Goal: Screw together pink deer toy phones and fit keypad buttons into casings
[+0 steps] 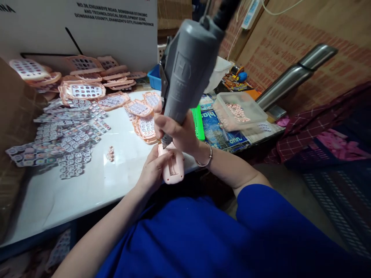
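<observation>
Casing (178, 170), pale pink with a long recess, sits over the near edge of the white bench (95, 193), gripped between the fingers and thumb of the left hand (152, 168). Right hand (181, 135) is wrapped round a grey power screwdriver (185, 73), tilted, its tip down at the casing's far end. Bare white surface runs left from the hands along the near edge, with a few small pink parts (110, 153) partway over. Beyond, button sheets (72, 135) spread toward the cardboard wall (14, 154), and pink frames (87, 90) are piled at the back. On the right, a translucent tub (262, 116) contains small pink pieces (237, 112). Behind the screwdriver are a blue bin (154, 79) and a white container (222, 71); their contents can't be made out.
</observation>
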### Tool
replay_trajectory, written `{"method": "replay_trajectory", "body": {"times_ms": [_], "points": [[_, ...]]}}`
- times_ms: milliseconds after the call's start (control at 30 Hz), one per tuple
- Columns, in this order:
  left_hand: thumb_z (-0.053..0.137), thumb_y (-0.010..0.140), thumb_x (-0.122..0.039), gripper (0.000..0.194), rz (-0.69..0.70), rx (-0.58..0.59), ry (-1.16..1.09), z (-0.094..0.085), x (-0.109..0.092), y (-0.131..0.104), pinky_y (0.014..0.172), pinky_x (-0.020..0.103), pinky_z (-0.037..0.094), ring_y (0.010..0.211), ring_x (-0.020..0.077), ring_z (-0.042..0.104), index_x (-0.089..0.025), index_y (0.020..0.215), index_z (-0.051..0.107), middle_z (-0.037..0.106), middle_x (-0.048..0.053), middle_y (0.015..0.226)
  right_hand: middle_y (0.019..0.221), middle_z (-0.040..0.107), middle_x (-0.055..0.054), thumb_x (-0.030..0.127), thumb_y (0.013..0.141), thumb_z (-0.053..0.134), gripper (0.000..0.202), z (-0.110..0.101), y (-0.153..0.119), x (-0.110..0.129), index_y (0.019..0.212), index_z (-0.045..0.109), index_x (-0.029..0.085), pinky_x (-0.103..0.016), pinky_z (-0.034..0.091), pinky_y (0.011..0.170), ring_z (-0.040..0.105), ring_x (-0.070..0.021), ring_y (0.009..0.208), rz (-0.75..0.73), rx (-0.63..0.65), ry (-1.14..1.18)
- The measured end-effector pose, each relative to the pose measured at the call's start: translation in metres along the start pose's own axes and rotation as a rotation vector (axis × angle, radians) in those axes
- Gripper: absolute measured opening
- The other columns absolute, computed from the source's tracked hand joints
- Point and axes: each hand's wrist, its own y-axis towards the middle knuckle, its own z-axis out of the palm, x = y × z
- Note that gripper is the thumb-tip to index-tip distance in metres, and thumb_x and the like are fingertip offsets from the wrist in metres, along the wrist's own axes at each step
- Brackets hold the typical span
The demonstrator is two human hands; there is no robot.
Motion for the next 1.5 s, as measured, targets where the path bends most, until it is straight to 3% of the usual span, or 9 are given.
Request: {"method": "replay_trajectory", "body": {"times_ms": [100,267,433,700,900,1133,1300,1400,1500], "points": [[0.076,0.062,-0.025,0.045,-0.012,-0.001,0.016,0.000,-0.001,-0.003,0.069,0.027,0.051,0.075,0.0171,0.064,-0.016,0.102,0.058,0.069,0.003,0.089,0.055,0.050,0.007,0.064,0.074,0.064,0.043,-0.011,0.008,0.006,0.085,0.057,0.023,-0.025,0.045,0.048,0.047,-0.0089,0.047,-0.082,0.068,0.138],[0.078,0.065,-0.024,0.042,-0.094,0.001,0.012,-0.004,-0.011,-0.013,0.062,0.026,0.053,0.067,0.0165,0.065,-0.014,0.101,0.058,0.069,0.003,0.081,0.059,0.052,0.009,0.057,0.073,0.069,0.043,-0.041,0.019,0.003,0.097,0.055,0.024,-0.023,0.043,0.048,0.049,-0.0072,0.048,-0.206,-0.180,0.039],[0.078,0.064,-0.020,0.042,-0.128,-0.052,-0.086,-0.011,-0.023,-0.019,0.069,0.030,0.059,0.079,0.0218,0.070,-0.014,0.103,0.063,0.074,0.008,0.091,0.058,0.050,0.010,0.062,0.065,0.072,0.051,-0.056,0.023,-0.020,0.094,0.055,0.024,-0.024,0.041,0.045,0.048,-0.0062,0.045,-0.134,-0.315,0.008],[0.075,0.066,-0.011,0.049,-0.083,-0.063,-0.222,-0.014,-0.019,-0.015,0.091,0.043,0.057,0.102,0.0298,0.069,-0.019,0.113,0.063,0.075,0.007,0.095,0.055,0.049,0.011,0.062,0.060,0.075,0.056,-0.048,0.025,-0.033,0.094,0.054,0.023,-0.026,0.040,0.044,0.046,-0.0075,0.044,-0.066,-0.320,0.071],[0.077,0.067,-0.015,0.050,-0.066,-0.060,-0.243,-0.018,-0.014,-0.013,0.096,0.049,0.054,0.109,0.0317,0.066,-0.022,0.115,0.062,0.075,0.008,0.101,0.057,0.050,0.009,0.066,0.063,0.071,0.056,-0.049,0.026,-0.038,0.096,0.057,0.023,-0.026,0.039,0.045,0.046,-0.0077,0.046,-0.081,-0.322,0.030],[0.078,0.069,-0.018,0.043,-0.019,-0.102,-0.293,-0.020,-0.011,-0.012,0.098,0.048,0.052,0.120,0.0316,0.060,-0.025,0.109,0.064,0.072,0.006,0.113,0.057,0.049,0.008,0.062,0.072,0.067,0.054,-0.045,0.022,-0.012,0.111,0.055,0.026,-0.026,0.043,0.049,0.050,-0.0101,0.048,-0.200,-0.270,0.043],[0.079,0.070,-0.021,0.037,0.007,-0.142,-0.314,-0.020,-0.012,-0.009,0.098,0.045,0.053,0.132,0.0305,0.049,-0.025,0.104,0.065,0.069,0.006,0.120,0.057,0.050,0.008,0.065,0.071,0.067,0.046,-0.027,-0.004,0.015,0.100,0.054,0.031,-0.026,0.042,0.044,0.049,-0.0113,0.045,-0.153,-0.165,0.129],[0.077,0.071,-0.019,0.034,0.012,-0.141,-0.329,-0.019,-0.013,-0.009,0.097,0.046,0.054,0.135,0.0296,0.046,-0.025,0.103,0.065,0.067,0.004,0.124,0.055,0.050,0.007,0.060,0.073,0.068,0.036,-0.019,-0.018,0.015,0.082,0.057,0.028,-0.026,0.041,0.043,0.046,-0.0101,0.043,-0.140,-0.093,0.174],[0.073,0.075,-0.017,0.029,0.004,-0.145,-0.346,-0.019,-0.014,-0.010,0.097,0.046,0.054,0.136,0.0292,0.044,-0.024,0.102,0.065,0.066,0.004,0.126,0.056,0.051,0.005,0.060,0.077,0.065,0.039,-0.016,-0.024,0.007,0.066,0.055,0.024,-0.026,0.043,0.046,0.045,-0.0087,0.044,-0.134,-0.077,0.164]]}}
